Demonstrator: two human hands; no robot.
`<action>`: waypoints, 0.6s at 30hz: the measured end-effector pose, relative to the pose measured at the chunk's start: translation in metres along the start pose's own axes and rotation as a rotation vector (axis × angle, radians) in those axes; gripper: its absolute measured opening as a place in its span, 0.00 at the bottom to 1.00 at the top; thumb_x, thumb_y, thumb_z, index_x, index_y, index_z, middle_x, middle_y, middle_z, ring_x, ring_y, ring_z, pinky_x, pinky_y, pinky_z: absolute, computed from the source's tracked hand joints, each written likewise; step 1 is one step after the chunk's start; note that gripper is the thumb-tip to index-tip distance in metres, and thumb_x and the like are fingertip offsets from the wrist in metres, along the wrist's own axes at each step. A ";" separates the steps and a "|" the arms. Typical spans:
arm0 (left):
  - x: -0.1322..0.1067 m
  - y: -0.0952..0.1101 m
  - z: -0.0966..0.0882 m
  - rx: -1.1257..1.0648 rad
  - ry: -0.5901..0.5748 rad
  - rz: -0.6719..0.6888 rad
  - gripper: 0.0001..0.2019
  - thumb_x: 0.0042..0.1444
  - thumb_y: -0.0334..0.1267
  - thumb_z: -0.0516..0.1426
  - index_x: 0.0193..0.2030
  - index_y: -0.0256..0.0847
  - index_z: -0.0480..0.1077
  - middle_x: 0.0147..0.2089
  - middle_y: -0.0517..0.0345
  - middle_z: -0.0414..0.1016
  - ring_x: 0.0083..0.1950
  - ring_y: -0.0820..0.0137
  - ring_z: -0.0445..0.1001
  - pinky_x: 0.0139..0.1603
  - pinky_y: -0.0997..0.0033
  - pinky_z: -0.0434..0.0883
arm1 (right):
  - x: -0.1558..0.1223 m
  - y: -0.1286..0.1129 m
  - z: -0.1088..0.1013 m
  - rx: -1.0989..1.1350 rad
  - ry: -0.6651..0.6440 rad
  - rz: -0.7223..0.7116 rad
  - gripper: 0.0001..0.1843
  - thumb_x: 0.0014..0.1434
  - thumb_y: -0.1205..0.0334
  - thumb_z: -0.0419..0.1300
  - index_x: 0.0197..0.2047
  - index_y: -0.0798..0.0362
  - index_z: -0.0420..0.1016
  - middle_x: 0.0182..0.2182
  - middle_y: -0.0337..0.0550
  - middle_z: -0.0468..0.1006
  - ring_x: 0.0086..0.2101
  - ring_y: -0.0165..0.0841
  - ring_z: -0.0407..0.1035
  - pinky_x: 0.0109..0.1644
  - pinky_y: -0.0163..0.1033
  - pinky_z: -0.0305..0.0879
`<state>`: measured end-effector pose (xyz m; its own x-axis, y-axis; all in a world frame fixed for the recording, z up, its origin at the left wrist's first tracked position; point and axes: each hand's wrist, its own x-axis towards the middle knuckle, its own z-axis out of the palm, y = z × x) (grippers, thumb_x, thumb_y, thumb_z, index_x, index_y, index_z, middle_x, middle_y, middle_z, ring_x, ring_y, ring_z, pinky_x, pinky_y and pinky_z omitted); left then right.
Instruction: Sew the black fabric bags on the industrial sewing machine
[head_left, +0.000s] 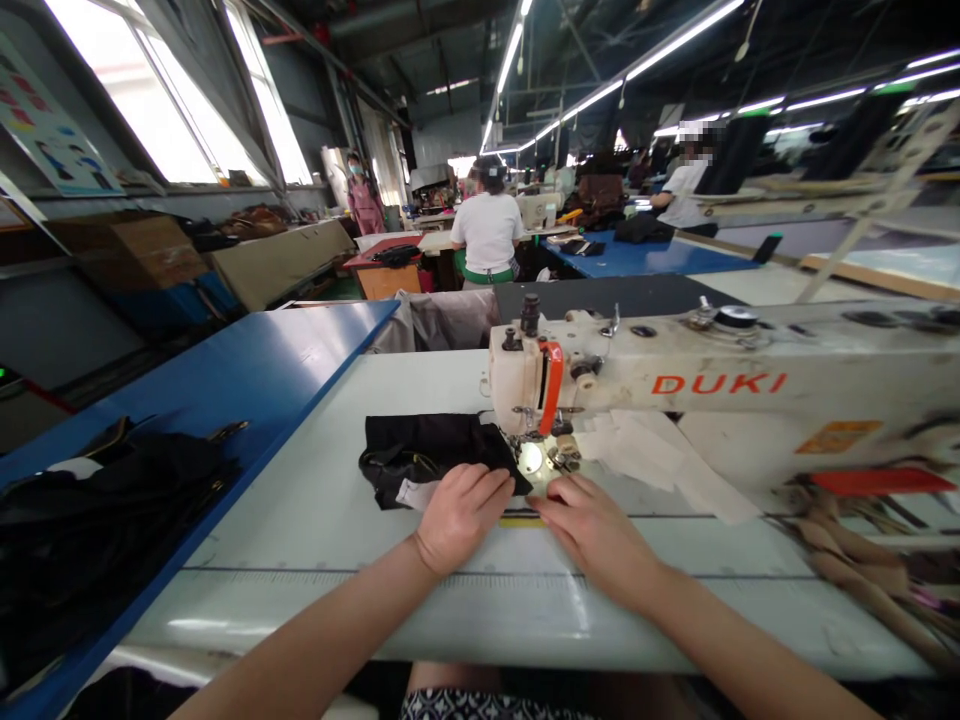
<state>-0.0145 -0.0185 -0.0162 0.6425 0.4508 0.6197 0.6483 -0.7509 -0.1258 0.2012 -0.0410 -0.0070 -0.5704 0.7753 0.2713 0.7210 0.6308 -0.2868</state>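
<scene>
A cream sewing machine (pixel 720 385) marked DUKI stands on the pale table (pixel 315 540) in front of me. A black piece of fabric (pixel 424 450) lies left of the lit needle area (pixel 534 455). My left hand (pixel 461 510) rests on the fabric's near right edge, fingers curled down and pressed on the cloth. My right hand (pixel 592 530) lies flat on the table just below the needle, fingers pointing left toward the fabric edge. Both forearms reach in from the bottom.
A blue side table (pixel 247 370) at left carries a heap of black garments (pixel 97 520). White paper pieces (pixel 660 460) lie under the machine arm. Brown cords (pixel 862 570) lie at right. Other workers sit at tables farther back.
</scene>
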 end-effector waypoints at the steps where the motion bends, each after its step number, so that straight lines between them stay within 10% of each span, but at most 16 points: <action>1: 0.002 0.001 0.001 0.019 -0.063 0.031 0.10 0.64 0.30 0.49 0.46 0.35 0.70 0.45 0.51 0.75 0.42 0.66 0.69 0.41 0.65 0.69 | 0.001 0.000 0.000 -0.008 -0.003 -0.005 0.11 0.63 0.67 0.51 0.43 0.52 0.74 0.34 0.44 0.69 0.38 0.37 0.62 0.43 0.43 0.62; 6: 0.008 0.003 0.004 0.078 -0.332 0.065 0.09 0.63 0.33 0.50 0.46 0.34 0.69 0.43 0.50 0.74 0.43 0.65 0.68 0.42 0.64 0.69 | 0.000 0.004 -0.003 -0.015 -0.033 -0.039 0.11 0.62 0.69 0.53 0.45 0.53 0.73 0.35 0.44 0.69 0.39 0.37 0.61 0.44 0.43 0.62; 18: 0.005 0.001 -0.001 0.050 -0.308 0.090 0.11 0.65 0.34 0.48 0.48 0.38 0.69 0.46 0.51 0.73 0.44 0.66 0.68 0.43 0.64 0.67 | 0.001 0.004 -0.002 -0.048 -0.038 -0.052 0.12 0.60 0.71 0.54 0.45 0.53 0.73 0.35 0.45 0.70 0.40 0.38 0.62 0.45 0.44 0.63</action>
<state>-0.0115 -0.0173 -0.0129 0.7866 0.5141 0.3421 0.5977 -0.7730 -0.2126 0.2044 -0.0373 -0.0064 -0.6216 0.7425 0.2494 0.7075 0.6689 -0.2282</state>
